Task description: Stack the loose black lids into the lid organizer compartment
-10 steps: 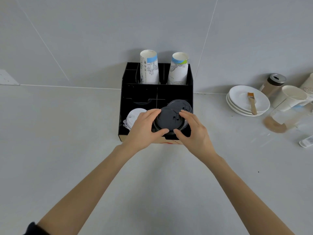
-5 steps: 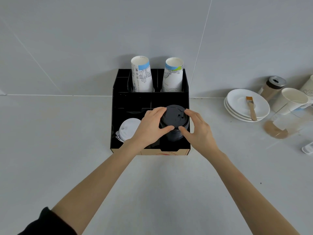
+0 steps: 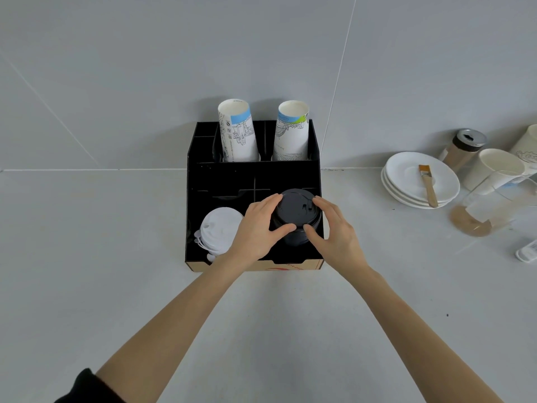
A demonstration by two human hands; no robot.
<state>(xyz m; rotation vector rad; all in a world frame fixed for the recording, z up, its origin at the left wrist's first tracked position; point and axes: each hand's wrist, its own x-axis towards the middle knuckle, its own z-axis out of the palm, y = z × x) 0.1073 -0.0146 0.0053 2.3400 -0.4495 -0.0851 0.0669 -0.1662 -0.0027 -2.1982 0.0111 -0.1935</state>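
A stack of black lids (image 3: 296,212) stands upright in the front right compartment of the black lid organizer (image 3: 197,175). My left hand (image 3: 255,234) cups the stack from the left, thumb on its near side and fingers over its far left rim. My right hand (image 3: 334,234) cups it from the right in the same way. The lower lids are hidden by the compartment wall and my hands. White lids (image 3: 219,231) fill the front left compartment.
Two stacks of printed paper cups (image 3: 236,132) stand in the organizer's back row against the wall. To the right lie stacked white plates (image 3: 406,184) with a brush (image 3: 427,184), a shaker jar (image 3: 465,149), white cups (image 3: 494,170) and a clear jug (image 3: 488,210).
The black lids, tilted and offset a second ago, now sit squared in one upright stack in the compartment. Both hands stayed around them. The camera view shifted slightly.
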